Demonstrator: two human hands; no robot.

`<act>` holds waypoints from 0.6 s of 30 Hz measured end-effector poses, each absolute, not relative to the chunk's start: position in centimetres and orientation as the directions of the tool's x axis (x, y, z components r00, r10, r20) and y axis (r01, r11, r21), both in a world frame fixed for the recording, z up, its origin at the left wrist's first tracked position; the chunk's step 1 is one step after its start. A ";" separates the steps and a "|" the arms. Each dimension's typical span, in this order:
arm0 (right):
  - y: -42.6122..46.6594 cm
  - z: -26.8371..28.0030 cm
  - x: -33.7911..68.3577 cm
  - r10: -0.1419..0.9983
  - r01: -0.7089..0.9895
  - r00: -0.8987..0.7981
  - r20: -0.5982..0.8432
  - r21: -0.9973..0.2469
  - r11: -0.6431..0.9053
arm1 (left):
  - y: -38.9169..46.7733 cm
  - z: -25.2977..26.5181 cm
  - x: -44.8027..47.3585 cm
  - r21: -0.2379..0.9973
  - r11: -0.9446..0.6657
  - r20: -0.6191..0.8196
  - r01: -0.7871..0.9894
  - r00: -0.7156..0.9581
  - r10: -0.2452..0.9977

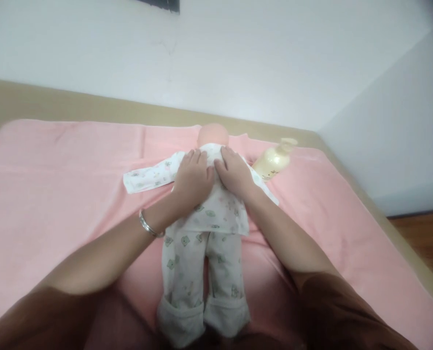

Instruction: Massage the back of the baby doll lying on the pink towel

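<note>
A baby doll (213,134) lies stretched out on a pink sheet, its head toward the wall; no face shows from here. It wears a white printed top (216,218) and matching trousers (187,262) with wide turned-up cuffs. My left hand (194,177) lies flat on the left side of the doll's upper body, fingers extended. On the other side of the upper body my right hand (234,172) rests in the same way, palm down with its fingers out. Both hands touch the top's cloth and grasp nothing. A silver bracelet (148,224) circles my left wrist.
A cream pump bottle (274,160) leans or lies tilted beside the doll's right-hand sleeve. The pink sheet (56,194) covers a tan surface (92,102) set against a white wall (238,58). Past the right edge is a brown wooden floor (427,238).
</note>
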State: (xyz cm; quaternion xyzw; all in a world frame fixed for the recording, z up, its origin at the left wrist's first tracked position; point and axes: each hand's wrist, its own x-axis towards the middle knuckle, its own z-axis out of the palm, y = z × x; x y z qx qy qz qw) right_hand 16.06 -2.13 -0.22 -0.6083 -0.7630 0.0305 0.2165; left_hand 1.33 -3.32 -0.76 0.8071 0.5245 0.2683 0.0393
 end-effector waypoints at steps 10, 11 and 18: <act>-6.7 0.0 13.1 0.900 0.958 -0.211 0.381 -0.102 0.267 | -0.9 0.3 0.2 0.506 -0.357 0.238 0.785 0.271 0.933; -7.3 0.2 12.7 0.896 0.959 -0.223 0.383 -0.080 0.273 | -0.3 0.1 -0.1 0.533 -0.329 0.228 0.779 0.242 0.943; -4.1 0.3 14.7 0.941 0.932 -0.154 0.300 -0.272 0.239 | -1.7 -1.1 0.6 0.384 -0.416 0.356 0.824 0.284 0.890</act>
